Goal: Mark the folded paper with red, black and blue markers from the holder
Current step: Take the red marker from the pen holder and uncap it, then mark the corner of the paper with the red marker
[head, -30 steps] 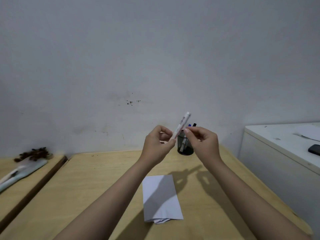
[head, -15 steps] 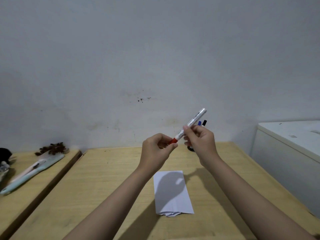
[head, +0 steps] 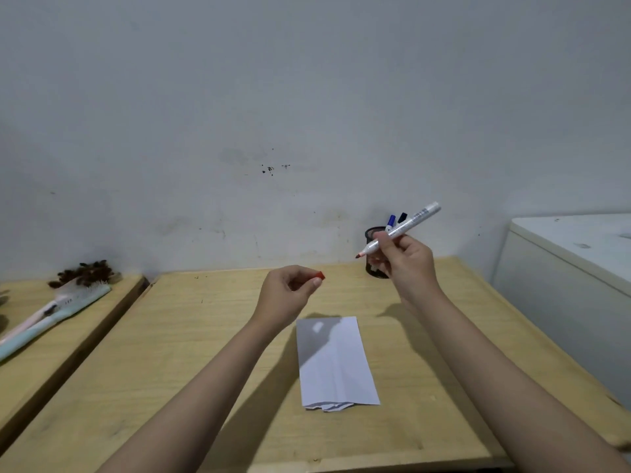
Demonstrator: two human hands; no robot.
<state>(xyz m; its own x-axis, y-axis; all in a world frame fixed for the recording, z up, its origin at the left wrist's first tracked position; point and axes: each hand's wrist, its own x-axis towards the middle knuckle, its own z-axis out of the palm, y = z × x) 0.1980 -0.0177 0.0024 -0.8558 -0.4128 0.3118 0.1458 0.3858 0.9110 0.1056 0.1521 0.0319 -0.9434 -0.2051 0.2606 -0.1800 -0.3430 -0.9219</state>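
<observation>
The folded white paper (head: 336,361) lies flat on the wooden table (head: 191,353), below and between my hands. My right hand (head: 406,264) grips the uncapped red marker (head: 404,228), a white barrel tilted up to the right with its red tip pointing left. My left hand (head: 288,295) pinches the small red cap (head: 320,276) above the paper's far edge. Behind my right hand stands the black holder (head: 372,249), partly hidden, with a blue marker (head: 391,220) and a black marker (head: 403,217) sticking out.
A second wooden surface (head: 51,343) lies at the left with a pale blue brush (head: 58,314) and a dark brown clump (head: 83,273). A white cabinet (head: 573,264) stands at the right. The grey wall runs close behind the table.
The red cap has come off the marker: my left hand drew it down and left, my right hand carried the marker up and right. The view shifted slightly.
</observation>
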